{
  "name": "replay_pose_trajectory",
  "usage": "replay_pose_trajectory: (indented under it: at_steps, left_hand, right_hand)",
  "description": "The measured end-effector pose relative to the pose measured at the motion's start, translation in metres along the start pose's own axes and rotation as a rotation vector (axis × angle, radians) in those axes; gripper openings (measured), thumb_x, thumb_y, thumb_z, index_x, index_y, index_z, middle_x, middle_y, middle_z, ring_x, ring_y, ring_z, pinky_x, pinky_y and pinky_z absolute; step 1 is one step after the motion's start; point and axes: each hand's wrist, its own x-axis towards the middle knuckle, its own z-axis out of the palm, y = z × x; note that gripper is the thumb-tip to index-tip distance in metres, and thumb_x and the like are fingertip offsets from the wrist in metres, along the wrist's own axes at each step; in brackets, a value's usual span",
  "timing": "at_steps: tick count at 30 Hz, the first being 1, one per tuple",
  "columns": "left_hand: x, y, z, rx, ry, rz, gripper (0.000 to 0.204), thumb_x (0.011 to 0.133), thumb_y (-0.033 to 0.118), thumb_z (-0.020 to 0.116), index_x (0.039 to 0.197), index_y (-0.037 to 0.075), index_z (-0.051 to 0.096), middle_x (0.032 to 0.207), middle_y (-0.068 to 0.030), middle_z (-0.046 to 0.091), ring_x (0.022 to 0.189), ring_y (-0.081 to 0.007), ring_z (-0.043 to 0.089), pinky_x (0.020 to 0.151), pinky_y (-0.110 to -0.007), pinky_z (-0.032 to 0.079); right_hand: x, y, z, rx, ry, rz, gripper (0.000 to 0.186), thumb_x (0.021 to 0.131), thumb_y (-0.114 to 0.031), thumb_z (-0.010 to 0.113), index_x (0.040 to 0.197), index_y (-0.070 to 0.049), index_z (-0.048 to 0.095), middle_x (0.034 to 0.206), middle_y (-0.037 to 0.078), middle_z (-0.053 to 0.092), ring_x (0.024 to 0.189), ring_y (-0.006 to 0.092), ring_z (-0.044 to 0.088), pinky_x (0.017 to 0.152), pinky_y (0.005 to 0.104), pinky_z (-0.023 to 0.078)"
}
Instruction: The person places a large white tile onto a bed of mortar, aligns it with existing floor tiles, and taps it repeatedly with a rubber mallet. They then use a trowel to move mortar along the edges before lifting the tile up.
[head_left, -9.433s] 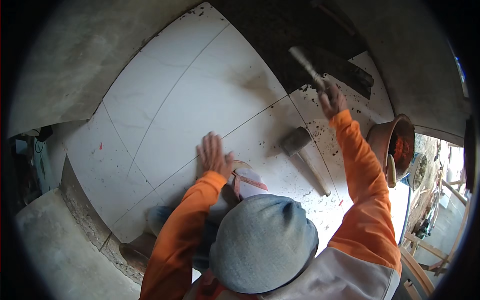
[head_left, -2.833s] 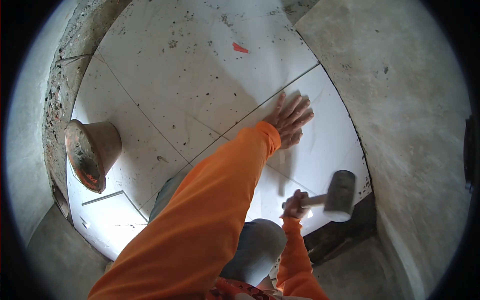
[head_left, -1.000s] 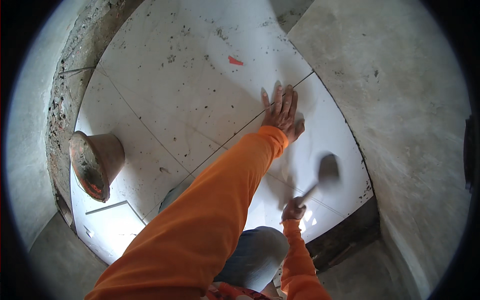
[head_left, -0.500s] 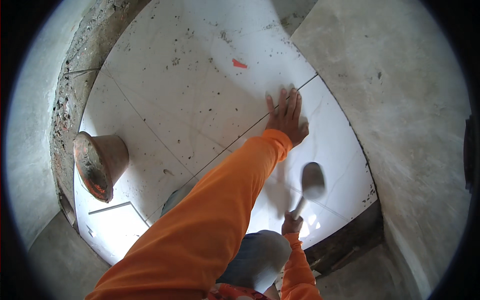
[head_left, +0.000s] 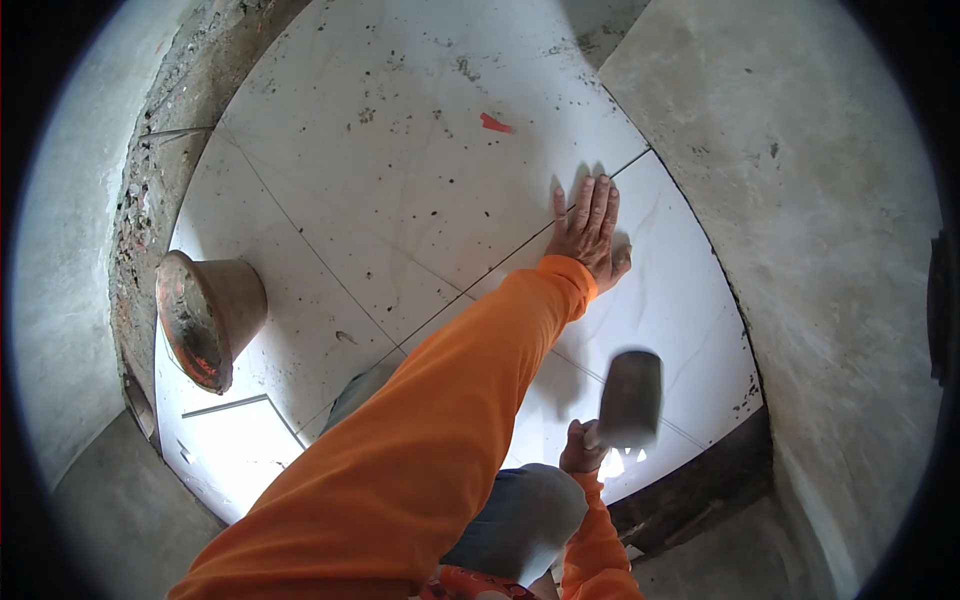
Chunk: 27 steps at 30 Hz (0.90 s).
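My left hand (head_left: 590, 235) lies spread, fingers extended, on the white floor tiles (head_left: 380, 200) across a dark seam at upper right of centre, near the pale concrete wall. Below it, by my bent knee, my right hand (head_left: 583, 450) is closed on the short handle of a mallet; the dark cylindrical head (head_left: 630, 395) is slightly blurred and raised over the tile, though I cannot tell how far above it. My orange left sleeve crosses the middle of the view, hiding part of the tiles.
A worn bucket (head_left: 230, 300) with crusted rim sits at left beside a rough concrete strip (head_left: 145, 210). A small red scrap (head_left: 497, 123) lies beyond my left hand. A concrete wall (head_left: 830, 250) rises at right, with a dark untiled strip (head_left: 690, 485) at lower right.
Since half a second ago the mallet head has moved down toward me and swung more upright in view. My left hand stays flat, shifted slightly in the picture along with the floor.
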Motion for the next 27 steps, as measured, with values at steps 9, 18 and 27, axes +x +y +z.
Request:
replay_pose_trajectory:
  at_steps: [9, 18, 27]
  left_hand:
    - [0.004, 0.006, -0.002, 0.032, -0.020, 0.006, 0.080, 0.084, 0.048, 0.041, 0.144, 0.000, 0.014, 0.152, -0.0139, 0.007, 0.141, -0.0292, 0.002, 0.109, -0.059, 0.001]
    - [0.001, 0.004, -0.001, 0.082, -0.030, 0.005, 0.082, 0.083, 0.049, 0.042, 0.144, 0.001, 0.015, 0.152, -0.0139, 0.008, 0.141, -0.0305, 0.000, 0.109, -0.059, 0.000]
    - [0.003, 0.002, 0.004, 0.060, -0.009, -0.003, 0.081, 0.084, 0.049, 0.042, 0.144, 0.001, 0.015, 0.152, -0.0147, 0.006, 0.141, -0.0304, 0.000, 0.109, -0.060, 0.000]
  right_hand:
    - [0.011, 0.028, 0.014, 0.056, 0.025, -0.227, 0.026, 0.084, -0.017, 0.055, 0.066, 0.001, 0.053, 0.055, 0.012, 0.054, 0.046, 0.0241, 0.047, 0.047, 0.0401, 0.038]
    - [0.001, -0.014, -0.005, 0.018, -0.005, -0.048, 0.020, 0.079, -0.009, 0.054, 0.061, -0.002, 0.053, 0.057, 0.014, 0.053, 0.052, 0.0308, 0.053, 0.049, 0.0415, 0.039]
    - [-0.004, 0.033, -0.002, -0.297, 0.075, -0.836, 0.026, 0.079, -0.022, 0.059, 0.067, 0.001, 0.056, 0.057, 0.020, 0.054, 0.053, 0.0366, 0.056, 0.052, 0.0448, 0.042]
